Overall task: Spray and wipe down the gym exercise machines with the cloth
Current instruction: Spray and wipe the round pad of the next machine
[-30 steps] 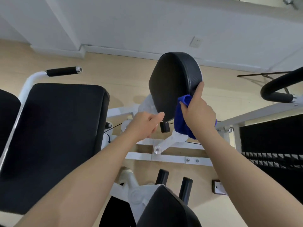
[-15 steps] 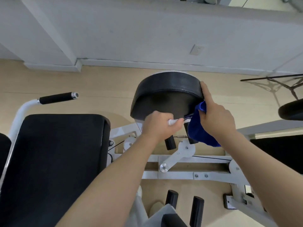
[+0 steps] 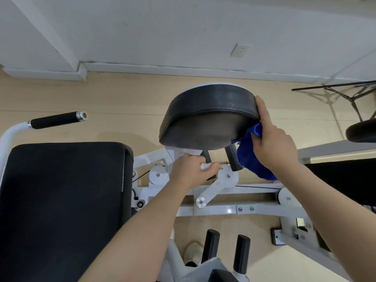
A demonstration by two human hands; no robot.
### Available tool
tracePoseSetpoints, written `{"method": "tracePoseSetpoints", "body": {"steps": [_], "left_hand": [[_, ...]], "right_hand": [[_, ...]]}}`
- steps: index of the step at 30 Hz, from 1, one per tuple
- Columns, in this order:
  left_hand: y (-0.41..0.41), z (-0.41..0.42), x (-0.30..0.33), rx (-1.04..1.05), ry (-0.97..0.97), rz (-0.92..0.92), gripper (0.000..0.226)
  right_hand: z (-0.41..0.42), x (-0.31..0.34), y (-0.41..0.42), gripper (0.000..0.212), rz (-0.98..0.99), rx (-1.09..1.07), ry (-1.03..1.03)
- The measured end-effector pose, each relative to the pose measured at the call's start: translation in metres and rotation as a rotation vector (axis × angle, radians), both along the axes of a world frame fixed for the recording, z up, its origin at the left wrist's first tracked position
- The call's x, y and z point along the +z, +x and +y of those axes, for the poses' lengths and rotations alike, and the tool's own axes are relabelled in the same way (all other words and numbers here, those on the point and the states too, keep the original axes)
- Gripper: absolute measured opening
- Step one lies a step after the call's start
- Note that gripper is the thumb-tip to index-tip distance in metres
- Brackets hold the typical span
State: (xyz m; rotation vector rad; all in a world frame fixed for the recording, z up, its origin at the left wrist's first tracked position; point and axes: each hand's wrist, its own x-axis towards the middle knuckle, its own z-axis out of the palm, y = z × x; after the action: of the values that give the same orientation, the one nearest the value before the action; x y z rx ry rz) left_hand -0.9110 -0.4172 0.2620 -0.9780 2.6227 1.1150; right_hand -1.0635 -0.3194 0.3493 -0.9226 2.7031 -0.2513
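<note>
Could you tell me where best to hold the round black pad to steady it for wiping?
Probably by its thick side rim, coming from the right: the round black pad is tilted, and the right hand with the blue cloth already rests there.

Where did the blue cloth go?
In the head view, the crumpled blue cloth is right of centre, gripped in the right hand against the round black padded cushion's right edge.

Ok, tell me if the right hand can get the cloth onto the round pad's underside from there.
Probably yes. The right hand grips the blue cloth at the round black pad's edge; the underside beside it looks unobstructed.
</note>
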Motion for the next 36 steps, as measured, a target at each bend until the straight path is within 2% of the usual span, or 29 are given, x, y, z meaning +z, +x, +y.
{"method": "tracePoseSetpoints", "body": {"steps": [4, 7, 9, 11, 14, 17, 20, 23, 24, 25, 27, 29, 31, 32, 34, 36], "left_hand": [[0.027, -0.003, -0.02, 0.134, 0.129, -0.085, 0.046], [0.022, -0.012, -0.005, 0.242, 0.188, 0.14, 0.049], [0.008, -0.017, 0.02, 0.234, 0.203, 0.328, 0.043], [-0.006, -0.019, 0.041, 0.237, 0.242, 0.415, 0.041], [-0.017, -0.022, 0.048, 0.245, 0.283, 0.353, 0.047], [-0.008, -0.025, 0.039, 0.241, 0.323, 0.216, 0.05], [0.018, -0.028, 0.027, 0.216, 0.28, 0.035, 0.047], [0.045, -0.038, 0.024, 0.346, 0.151, 0.105, 0.03], [0.048, -0.043, 0.027, 0.386, 0.109, 0.161, 0.027], [0.047, -0.05, 0.031, 0.407, 0.086, 0.207, 0.036], [0.037, -0.07, 0.041, 0.384, 0.088, 0.262, 0.077], [0.023, -0.086, 0.049, 0.288, 0.079, 0.274, 0.099], [0.017, -0.096, 0.052, 0.18, 0.033, 0.256, 0.101], [0.016, -0.101, 0.049, 0.149, 0.045, 0.246, 0.099], [0.016, -0.106, 0.047, 0.149, 0.189, 0.235, 0.091], [0.016, -0.107, 0.048, 0.146, 0.276, 0.249, 0.081]], "right_hand": [[0.003, 0.0, 0.005, 0.075, -0.009, -0.013, -0.019], [0.004, 0.0, 0.006, 0.074, -0.003, -0.017, -0.034], [0.003, -0.001, 0.007, 0.073, -0.014, -0.03, -0.034], [0.003, 0.0, 0.01, 0.074, -0.026, -0.049, -0.028], [0.004, 0.0, 0.013, 0.075, -0.027, -0.074, -0.028], [0.003, 0.0, 0.014, 0.075, -0.047, -0.104, -0.04], [0.005, -0.001, 0.016, 0.077, -0.039, -0.11, -0.048], [0.005, -0.01, 0.023, 0.075, -0.024, -0.172, -0.067], [0.005, -0.015, 0.026, 0.072, -0.021, -0.225, -0.103], [0.004, -0.02, 0.03, 0.068, -0.048, -0.308, -0.177], [-0.002, -0.028, 0.034, 0.055, -0.172, -0.523, -0.413], [-0.012, -0.029, 0.04, 0.035, -0.298, -0.696, -0.614], [-0.029, -0.029, 0.046, 0.023, -0.4, -0.881, -0.761], [-0.04, -0.029, 0.047, 0.024, -0.478, -1.033, -0.849], [-0.059, -0.023, 0.051, 0.029, -0.713, -1.387, -1.034], [-0.068, -0.014, 0.053, 0.022, -0.898, -1.556, -1.234]]}}
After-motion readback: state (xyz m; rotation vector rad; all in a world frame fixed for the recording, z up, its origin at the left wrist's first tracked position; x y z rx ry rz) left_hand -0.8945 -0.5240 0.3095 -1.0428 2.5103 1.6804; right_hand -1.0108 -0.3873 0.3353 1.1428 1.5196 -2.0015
